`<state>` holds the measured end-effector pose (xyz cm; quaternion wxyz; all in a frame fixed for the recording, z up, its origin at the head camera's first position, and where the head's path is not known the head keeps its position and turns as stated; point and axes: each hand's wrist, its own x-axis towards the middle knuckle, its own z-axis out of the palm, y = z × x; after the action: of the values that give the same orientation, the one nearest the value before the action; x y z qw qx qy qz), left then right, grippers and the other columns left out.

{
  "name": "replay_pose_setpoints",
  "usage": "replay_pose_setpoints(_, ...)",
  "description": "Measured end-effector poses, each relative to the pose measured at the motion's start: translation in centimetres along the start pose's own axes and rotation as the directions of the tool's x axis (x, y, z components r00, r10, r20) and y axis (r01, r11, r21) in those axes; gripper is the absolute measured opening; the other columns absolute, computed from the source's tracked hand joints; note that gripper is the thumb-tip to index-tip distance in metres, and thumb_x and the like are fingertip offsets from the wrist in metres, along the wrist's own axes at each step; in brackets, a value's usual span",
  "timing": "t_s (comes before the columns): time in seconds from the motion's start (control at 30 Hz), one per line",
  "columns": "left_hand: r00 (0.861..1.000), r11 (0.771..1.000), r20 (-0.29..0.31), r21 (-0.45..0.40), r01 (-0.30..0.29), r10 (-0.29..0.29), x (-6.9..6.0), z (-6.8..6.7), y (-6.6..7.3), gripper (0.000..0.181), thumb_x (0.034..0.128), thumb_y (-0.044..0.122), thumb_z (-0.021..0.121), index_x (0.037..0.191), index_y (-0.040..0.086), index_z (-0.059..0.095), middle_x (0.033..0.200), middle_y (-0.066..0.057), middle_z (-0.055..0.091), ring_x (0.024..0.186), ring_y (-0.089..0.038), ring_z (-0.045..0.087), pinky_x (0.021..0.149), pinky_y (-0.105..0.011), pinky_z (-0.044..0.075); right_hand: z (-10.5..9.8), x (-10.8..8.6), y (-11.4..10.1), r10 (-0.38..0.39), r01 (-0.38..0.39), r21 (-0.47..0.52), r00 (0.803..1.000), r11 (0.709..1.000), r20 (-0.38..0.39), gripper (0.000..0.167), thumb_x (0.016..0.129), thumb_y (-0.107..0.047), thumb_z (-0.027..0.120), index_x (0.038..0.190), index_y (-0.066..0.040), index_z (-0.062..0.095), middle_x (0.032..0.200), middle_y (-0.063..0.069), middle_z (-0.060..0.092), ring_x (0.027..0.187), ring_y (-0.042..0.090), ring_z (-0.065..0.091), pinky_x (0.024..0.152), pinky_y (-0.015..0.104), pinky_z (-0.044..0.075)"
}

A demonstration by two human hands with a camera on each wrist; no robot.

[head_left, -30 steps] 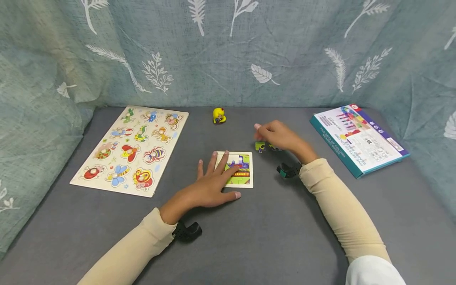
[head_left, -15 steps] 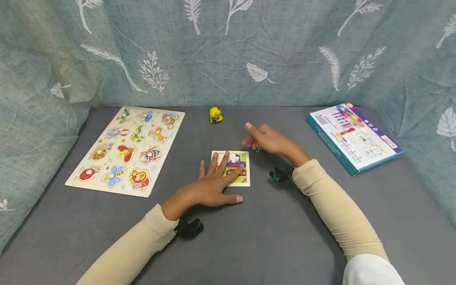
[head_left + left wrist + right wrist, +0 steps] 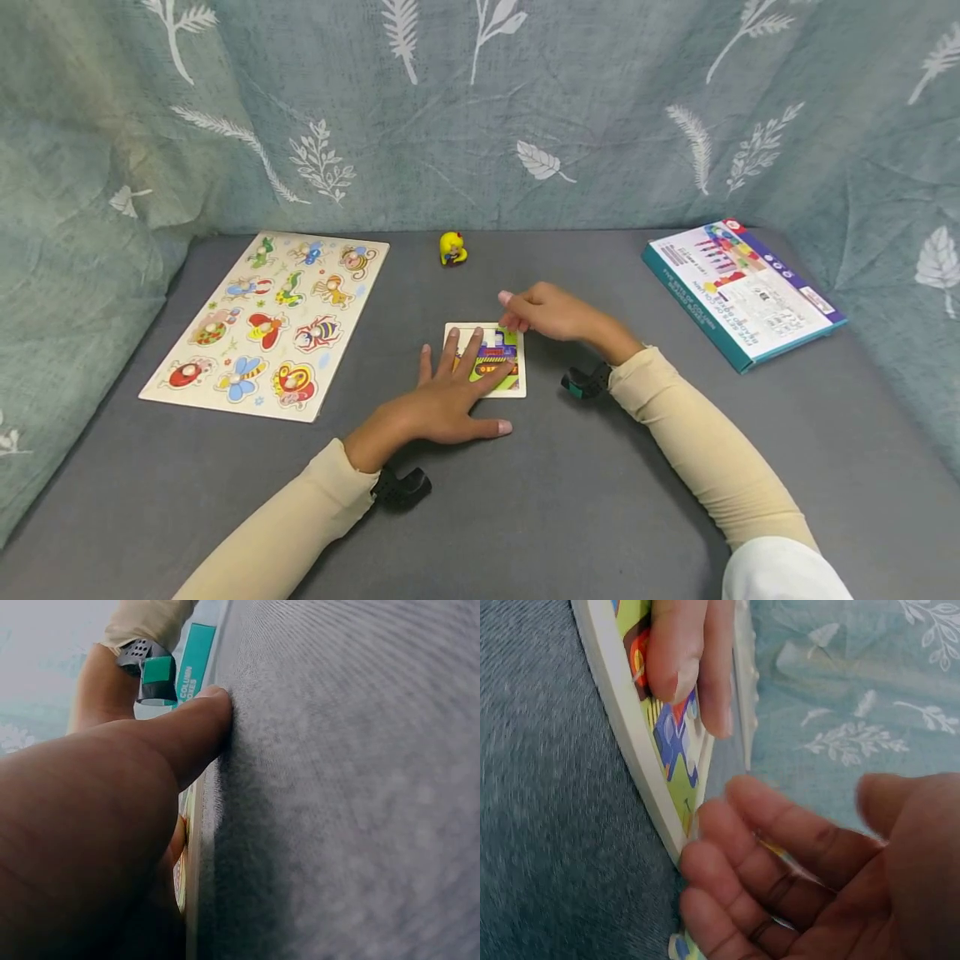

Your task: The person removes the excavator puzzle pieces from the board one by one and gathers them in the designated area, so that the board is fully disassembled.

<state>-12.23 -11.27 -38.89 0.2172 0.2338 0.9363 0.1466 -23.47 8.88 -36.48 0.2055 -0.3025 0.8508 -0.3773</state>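
Note:
A small square puzzle (image 3: 512,385) with a train picture lies in a pale frame, with a pale gap in its upper part. Across its left part my left hand (image 3: 442,408) rests with fingers spread, the thumb on the grey cloth. My right hand (image 3: 558,312) is at the puzzle's upper right corner. In the right wrist view its fingers (image 3: 724,862) are bent at the corner of the frame (image 3: 641,776), the thumb held apart. A bit of a coloured piece (image 3: 679,946) shows below them. Whether anything lies under the fingertips, I cannot tell.
A large board (image 3: 251,392) with insect pictures lies on the left. A small yellow toy (image 3: 452,248) stands at the back. The teal-edged box (image 3: 750,292) is at the right. A patterned curtain (image 3: 420,167) hangs behind the table (image 3: 540,517).
My right hand has moved left and nearer, from above the loose pieces to the puzzle's corner; those pieces no longer show in the head view. My left hand has stayed on the puzzle.

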Motion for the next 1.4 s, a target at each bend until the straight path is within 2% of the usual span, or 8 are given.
replay_pose_setpoints(0.1,1.000,1.000,-0.002,-0.001,-0.009,0.009,0.1,0.0,0.0,0.083,0.0887,0.068,0.051,0.156,0.035,0.015,0.158,-0.009,-0.024,0.137,-0.035,-0.034,0.102,-0.065,-0.018,0.2,0.1,0.1,0.001,-0.001,-0.018,1.000,1.000,-0.002,0.051,0.107,-0.033,0.036,0.100,0.000,0.074,0.093,0.008,0.071,0.087,0.019,0.066,0.082,0.036,0.051)
replay_pose_setpoints(0.33,1.000,1.000,0.000,0.000,-0.004,0.004,0.0,0.1,-0.1,0.083,0.0887,0.069,0.050,0.156,0.036,0.015,0.158,-0.009,-0.024,0.136,-0.034,-0.035,0.102,-0.066,-0.018,0.7,0.4,-0.1,0.001,-0.001,-0.034,1.000,0.999,0.016,0.052,0.107,-0.035,0.036,0.101,-0.001,0.075,0.094,0.007,0.072,0.088,0.019,0.066,0.084,0.038,0.050)
replay_pose_setpoints(0.6,1.000,1.000,-0.007,0.015,-0.003,0.003,0.1,0.0,0.0,0.083,0.0885,0.069,0.050,0.156,0.036,0.014,0.159,-0.009,-0.022,0.137,-0.035,-0.033,0.102,-0.066,-0.018,0.8,0.7,-0.3,0.002,0.001,-0.123,1.000,0.992,0.023,0.049,0.106,-0.035,0.038,0.097,-0.005,0.076,0.097,0.006,0.070,0.090,0.020,0.064,0.083,0.038,0.049)
replay_pose_setpoints(0.93,1.000,1.000,-0.001,0.016,0.005,-0.005,0.2,0.0,0.0,0.084,0.0879,0.071,0.049,0.156,0.037,0.014,0.158,-0.008,-0.024,0.136,-0.034,-0.035,0.101,-0.066,-0.019,0.9,0.8,-0.5,-0.024,0.036,-0.166,0.997,0.985,0.073,0.050,0.107,-0.034,0.037,0.099,-0.003,0.076,0.101,0.008,0.069,0.094,0.021,0.063,0.086,0.039,0.048)
replay_pose_setpoints(1.13,1.000,1.000,0.006,0.019,0.006,-0.006,0.1,0.0,0.0,0.084,0.0881,0.071,0.048,0.156,0.037,0.012,0.158,-0.008,-0.025,0.136,-0.034,-0.035,0.101,-0.066,-0.019,0.9,1.0,-0.7,-0.014,0.035,-0.201,0.995,0.979,0.101,0.050,0.107,-0.033,0.037,0.099,-0.002,0.076,0.100,0.008,0.070,0.097,0.021,0.063,0.089,0.039,0.047)
replay_pose_setpoints(1.23,1.000,1.000,0.005,0.018,0.001,-0.001,0.1,0.0,0.0,0.084,0.0882,0.071,0.048,0.156,0.037,0.013,0.158,-0.008,-0.025,0.136,-0.034,-0.035,0.101,-0.066,-0.018,1.0,1.0,-0.8,-0.025,0.046,-0.219,0.995,0.975,0.098,0.049,0.107,-0.032,0.038,0.096,-0.002,0.075,0.098,0.007,0.070,0.094,0.020,0.063,0.087,0.038,0.047)
replay_pose_setpoints(1.4,1.000,1.000,0.003,0.016,-0.005,0.005,0.1,0.1,-0.1,0.084,0.0883,0.071,0.048,0.156,0.037,0.013,0.158,-0.008,-0.024,0.136,-0.034,-0.035,0.101,-0.066,-0.018,1.3,1.3,-1.0,-0.043,0.062,-0.266,0.996,0.962,0.076,0.050,0.107,-0.032,0.038,0.088,-0.005,0.075,0.089,0.006,0.067,0.077,0.018,0.059,0.073,0.034,0.047)
